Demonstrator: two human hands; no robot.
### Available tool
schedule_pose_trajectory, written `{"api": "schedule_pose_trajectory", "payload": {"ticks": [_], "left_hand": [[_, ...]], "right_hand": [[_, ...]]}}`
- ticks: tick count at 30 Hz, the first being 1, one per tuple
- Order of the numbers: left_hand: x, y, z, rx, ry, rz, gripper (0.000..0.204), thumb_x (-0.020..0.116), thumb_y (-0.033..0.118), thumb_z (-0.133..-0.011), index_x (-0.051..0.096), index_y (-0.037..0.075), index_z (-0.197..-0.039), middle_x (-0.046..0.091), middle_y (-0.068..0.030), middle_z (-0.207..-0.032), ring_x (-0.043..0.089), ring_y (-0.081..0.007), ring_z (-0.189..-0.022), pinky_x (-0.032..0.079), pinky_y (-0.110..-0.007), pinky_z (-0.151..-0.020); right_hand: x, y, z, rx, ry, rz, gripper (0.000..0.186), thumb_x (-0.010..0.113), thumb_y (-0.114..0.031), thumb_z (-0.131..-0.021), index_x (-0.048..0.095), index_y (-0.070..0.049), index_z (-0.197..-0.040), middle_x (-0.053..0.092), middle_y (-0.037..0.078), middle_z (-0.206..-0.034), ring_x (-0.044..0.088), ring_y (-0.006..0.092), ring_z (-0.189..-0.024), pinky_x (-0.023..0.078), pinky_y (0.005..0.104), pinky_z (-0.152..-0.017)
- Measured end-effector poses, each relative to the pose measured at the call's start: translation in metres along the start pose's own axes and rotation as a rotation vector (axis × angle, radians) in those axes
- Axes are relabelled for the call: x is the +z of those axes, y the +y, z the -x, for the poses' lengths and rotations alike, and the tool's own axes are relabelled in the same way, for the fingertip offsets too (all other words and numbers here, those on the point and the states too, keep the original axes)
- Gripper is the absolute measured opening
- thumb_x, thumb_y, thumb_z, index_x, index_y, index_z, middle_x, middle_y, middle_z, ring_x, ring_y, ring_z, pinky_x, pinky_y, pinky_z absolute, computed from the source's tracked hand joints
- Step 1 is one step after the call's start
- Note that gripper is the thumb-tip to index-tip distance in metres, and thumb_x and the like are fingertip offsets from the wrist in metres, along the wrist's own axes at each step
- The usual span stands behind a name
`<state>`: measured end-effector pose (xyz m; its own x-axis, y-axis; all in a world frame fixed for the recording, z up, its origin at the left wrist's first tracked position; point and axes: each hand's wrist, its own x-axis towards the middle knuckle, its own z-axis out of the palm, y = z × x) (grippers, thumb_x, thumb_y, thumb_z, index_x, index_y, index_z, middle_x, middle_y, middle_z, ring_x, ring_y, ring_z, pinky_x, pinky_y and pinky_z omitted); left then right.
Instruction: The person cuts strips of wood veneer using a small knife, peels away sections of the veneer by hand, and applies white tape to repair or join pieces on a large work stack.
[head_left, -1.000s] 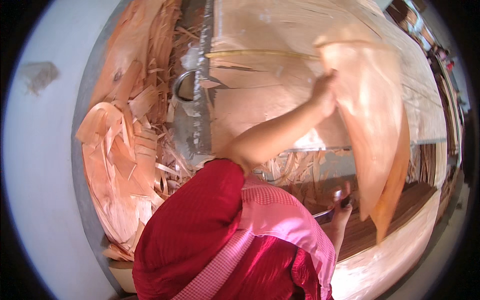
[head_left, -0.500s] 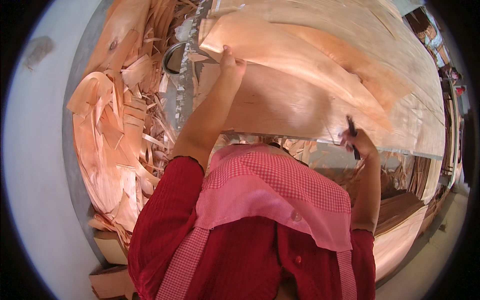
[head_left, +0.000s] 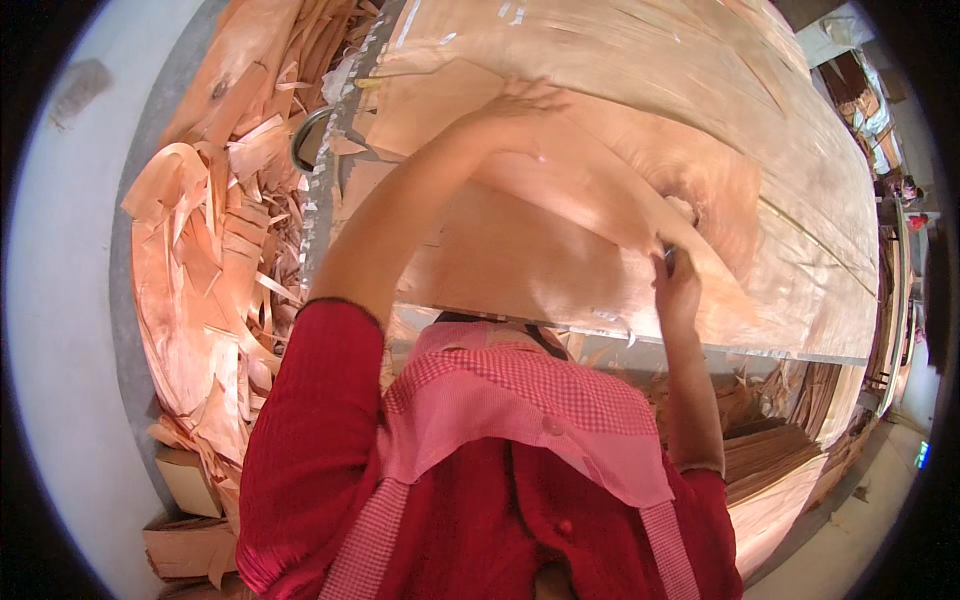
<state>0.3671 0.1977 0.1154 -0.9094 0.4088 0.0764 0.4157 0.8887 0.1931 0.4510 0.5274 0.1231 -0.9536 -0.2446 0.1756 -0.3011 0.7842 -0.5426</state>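
A thin pale-orange veneer sheet (head_left: pixel 610 190) lies over other veneer on the broad work board (head_left: pixel 630 50). My left hand (head_left: pixel 520 108) is open, fingers spread and slightly blurred, resting on the sheet's upper part. My right hand (head_left: pixel 676 285) is closed on a dark hand tool (head_left: pixel 668 260), mostly hidden by the fingers, at the sheet's lower right side. A dark, rough knot (head_left: pixel 680 208) shows in the veneer just above that hand.
Heaps of veneer scraps (head_left: pixel 175 260) line the left, beside a pale floor (head_left: pixel 60 300). A metal ring (head_left: pixel 305 140) sits at the board's left edge. Stacked veneer strips (head_left: pixel 760 460) lie below right; more stacks and clutter run along the far right.
The veneer sheet, held up at the right a second ago, now lies on the board. My left hand has shifted from its edge onto it; my right hand with the tool has moved up against it.
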Motion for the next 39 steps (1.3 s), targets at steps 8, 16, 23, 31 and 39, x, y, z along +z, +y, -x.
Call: {"api": "schedule_pose_trajectory", "payload": {"ticks": [8,16,23,31,39], "left_hand": [[0.047,0.021,0.002,-0.055,-0.474,0.092,0.036,0.062,0.017,-0.071,0.055,0.003,-0.104,0.054,-0.0146,-0.109,0.046,-0.0326,-0.106,0.03,-0.053,-0.091],[0.002,0.033,0.118,-0.357,-0.412,0.55,0.053,0.063,0.03,-0.074,0.048,0.002,-0.117,0.039,-0.02,-0.128,0.034,-0.0346,-0.12,0.028,-0.044,-0.099],[0.025,-0.134,0.149,-1.125,0.207,0.356,0.052,0.065,0.03,-0.072,0.051,0.006,-0.116,0.05,-0.0141,-0.119,0.045,-0.0281,-0.112,0.026,-0.039,-0.1],[0.002,0.018,0.231,-0.28,0.476,0.719,0.021,0.041,0.021,-0.09,0.058,0.01,-0.082,0.065,-0.0082,-0.087,0.06,-0.0274,-0.092,0.04,-0.042,-0.09],[-0.017,0.053,0.25,-0.185,0.757,1.052,0.01,0.056,0.012,-0.081,0.05,0.005,-0.085,0.062,-0.0149,-0.084,0.061,-0.0306,-0.084,0.048,-0.042,-0.074]], "right_hand": [[0.032,0.028,-0.177,0.04,-0.085,0.041,0.042,0.061,-0.019,-0.078,0.051,-0.006,-0.116,0.061,0.016,-0.092,0.06,0.0295,-0.073,0.047,0.0377,-0.069],[0.077,-0.013,-0.242,-0.142,-0.412,0.396,0.035,0.063,-0.024,-0.076,0.057,-0.01,-0.108,0.062,0.015,-0.092,0.058,0.0335,-0.086,0.045,0.042,-0.072],[0.036,-0.035,-0.235,0.109,-0.765,-0.01,0.028,0.065,-0.024,-0.074,0.059,-0.005,-0.095,0.062,0.014,-0.081,0.059,0.03,-0.074,0.045,0.0385,-0.063],[0.12,-0.009,-0.259,-0.478,-0.55,0.511,0.028,0.061,-0.024,-0.075,0.058,-0.007,-0.097,0.062,0.015,-0.088,0.06,0.032,-0.08,0.047,0.0416,-0.069],[-0.004,-0.078,-0.224,-0.276,-0.367,-0.161,0.053,0.067,-0.022,-0.073,0.05,-0.005,-0.12,0.061,0.009,-0.106,0.059,0.0171,-0.088,0.046,0.0277,-0.072]]}}
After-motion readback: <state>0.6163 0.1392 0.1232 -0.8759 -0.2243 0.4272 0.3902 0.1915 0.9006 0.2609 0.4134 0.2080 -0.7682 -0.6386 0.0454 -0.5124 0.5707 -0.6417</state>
